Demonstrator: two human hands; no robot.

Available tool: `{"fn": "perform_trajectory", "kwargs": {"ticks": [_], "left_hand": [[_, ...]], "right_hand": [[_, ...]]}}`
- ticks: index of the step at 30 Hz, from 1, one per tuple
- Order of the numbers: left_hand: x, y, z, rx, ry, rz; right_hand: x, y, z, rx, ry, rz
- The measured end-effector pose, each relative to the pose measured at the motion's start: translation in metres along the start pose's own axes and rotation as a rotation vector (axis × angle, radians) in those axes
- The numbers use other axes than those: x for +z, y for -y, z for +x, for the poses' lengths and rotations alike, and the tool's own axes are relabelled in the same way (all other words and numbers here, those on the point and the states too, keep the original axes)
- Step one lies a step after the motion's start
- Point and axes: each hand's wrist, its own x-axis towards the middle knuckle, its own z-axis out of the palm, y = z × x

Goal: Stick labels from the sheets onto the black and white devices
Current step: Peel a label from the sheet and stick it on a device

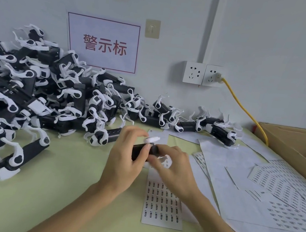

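— What fills most of the view?
— A pale green bench [52, 196] set against a grey wall. A big pile of black and white devices [33, 90] covers its left side, heaped against the wall.

— And on the right?
— An open cardboard box [290, 148] at the bench's right edge. Beside it lie overlapping label sheets [279, 196], some printed with rows of small dark labels, some bare.

— Anything on the wall?
— A white sign [101, 42] with a red border and red characters. To its right is a double socket [202, 74], and a yellow cable [245, 108] runs from it down behind the box. A shorter row of devices [196, 122] lies along the foot of the wall below the socket.

— Where are the hands?
— In the middle, above a narrow label strip [162, 204] that lies flat on the bench. The left hand [123, 163] grips the held device [140, 151] round its black body. The right hand [175, 168] pinches its other end with thumb and fingers.

— Is there a label in the fingers?
— I cannot tell; that spot is blurred. The device is lifted clear of the bench, its white part uppermost between the two hands.
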Motion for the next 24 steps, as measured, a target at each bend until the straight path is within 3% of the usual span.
{"fn": "perform_trajectory", "kwargs": {"ticks": [3,6,10,12,15,20,24], "left_hand": [[-0.006,0.011,0.006,-0.085,0.143,0.18],[-0.009,0.019,0.004,-0.215,0.414,0.114],[-0.007,0.02,0.003,-0.259,0.403,-0.082],[-0.006,0.017,0.004,-0.31,0.348,-0.154],[-0.005,0.013,0.002,-0.352,0.29,-0.203],[-0.002,0.01,-0.002,-0.339,0.252,-0.189],[-0.002,0.01,-0.003,-0.322,0.276,-0.167]], "right_hand": [[-0.018,-0.004,0.007,0.193,-0.102,0.364],[-0.031,-0.012,0.009,0.365,-0.123,0.553],[-0.031,-0.02,0.01,0.448,-0.133,0.581],[-0.03,-0.017,0.01,0.43,-0.215,0.51],[-0.029,-0.012,0.006,0.26,-0.307,0.279],[-0.029,-0.009,0.004,0.075,-0.117,0.168],[-0.027,-0.011,0.002,0.02,-0.129,0.028]]}}
